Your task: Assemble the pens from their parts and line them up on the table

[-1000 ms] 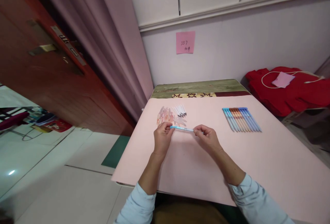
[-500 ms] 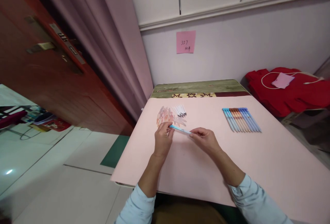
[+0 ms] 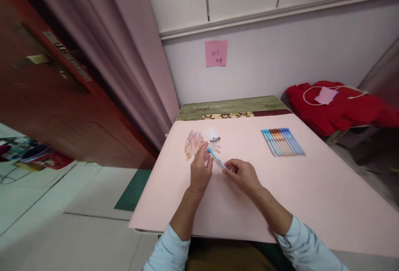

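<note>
My right hand (image 3: pixel 242 175) pinches the near end of a light blue pen (image 3: pixel 216 158), which slants up and to the left over the pink table cover (image 3: pixel 311 188). My left hand (image 3: pixel 201 168) sits beside the pen's far end, fingers loosely apart and reaching toward a pile of clear pink pen parts (image 3: pixel 192 143) and a fan of white refills with dark tips (image 3: pixel 213 134). Whether the left fingers touch the pen I cannot make out. A neat row of several blue and orange pens (image 3: pixel 283 141) lies to the right.
A pink sticky note (image 3: pixel 216 53) hangs on the wall behind the table. A red cloth with a white cord (image 3: pixel 336 104) lies at the right. A wooden door (image 3: pixel 46 96) and a mauve curtain (image 3: pixel 124 55) stand at the left, with tiled floor below.
The pen has swung from lying level between both hands to slanting away, held by the right hand alone. The left hand has let go and reached toward the parts pile. The view shifted slightly.
</note>
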Demonstrator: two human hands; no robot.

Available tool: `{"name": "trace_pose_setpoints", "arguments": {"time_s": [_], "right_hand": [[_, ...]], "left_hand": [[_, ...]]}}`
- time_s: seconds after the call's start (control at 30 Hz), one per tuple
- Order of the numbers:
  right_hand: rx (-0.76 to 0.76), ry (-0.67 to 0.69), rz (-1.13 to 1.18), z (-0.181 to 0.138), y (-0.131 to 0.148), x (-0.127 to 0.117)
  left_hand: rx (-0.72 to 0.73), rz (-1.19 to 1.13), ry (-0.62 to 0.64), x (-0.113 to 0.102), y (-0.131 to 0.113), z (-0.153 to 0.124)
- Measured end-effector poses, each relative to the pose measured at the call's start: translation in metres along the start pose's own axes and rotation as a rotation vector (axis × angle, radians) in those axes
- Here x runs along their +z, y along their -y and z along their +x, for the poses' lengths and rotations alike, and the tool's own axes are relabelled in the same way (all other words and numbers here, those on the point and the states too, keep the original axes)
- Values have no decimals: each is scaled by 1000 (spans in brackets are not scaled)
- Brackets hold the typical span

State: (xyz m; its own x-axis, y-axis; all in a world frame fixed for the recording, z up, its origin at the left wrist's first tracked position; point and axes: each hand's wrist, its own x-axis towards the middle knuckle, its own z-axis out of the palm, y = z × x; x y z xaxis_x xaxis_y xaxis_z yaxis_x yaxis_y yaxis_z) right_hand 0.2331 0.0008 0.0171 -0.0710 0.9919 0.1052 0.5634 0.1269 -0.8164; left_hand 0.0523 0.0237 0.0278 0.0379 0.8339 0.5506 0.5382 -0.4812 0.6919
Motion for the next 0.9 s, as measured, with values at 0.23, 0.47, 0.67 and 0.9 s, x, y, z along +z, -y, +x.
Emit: {"name": "trace_pose_setpoints", "arguments": {"time_s": [0.23,0.47,0.67,0.9], "right_hand": [[143,-324,-106,15,-23,-44],[408,-413,-471,40,-63,-94],[518,-329,-645,52,-68,-97],[535,-323,-723,63,-75,-93]], "left_hand": [[70,159,57,-4,10,-26],[123,220,202,-4,27,-54],[97,234,193,-4,29,-46],[60,200,194,-5,29,-47]]}}
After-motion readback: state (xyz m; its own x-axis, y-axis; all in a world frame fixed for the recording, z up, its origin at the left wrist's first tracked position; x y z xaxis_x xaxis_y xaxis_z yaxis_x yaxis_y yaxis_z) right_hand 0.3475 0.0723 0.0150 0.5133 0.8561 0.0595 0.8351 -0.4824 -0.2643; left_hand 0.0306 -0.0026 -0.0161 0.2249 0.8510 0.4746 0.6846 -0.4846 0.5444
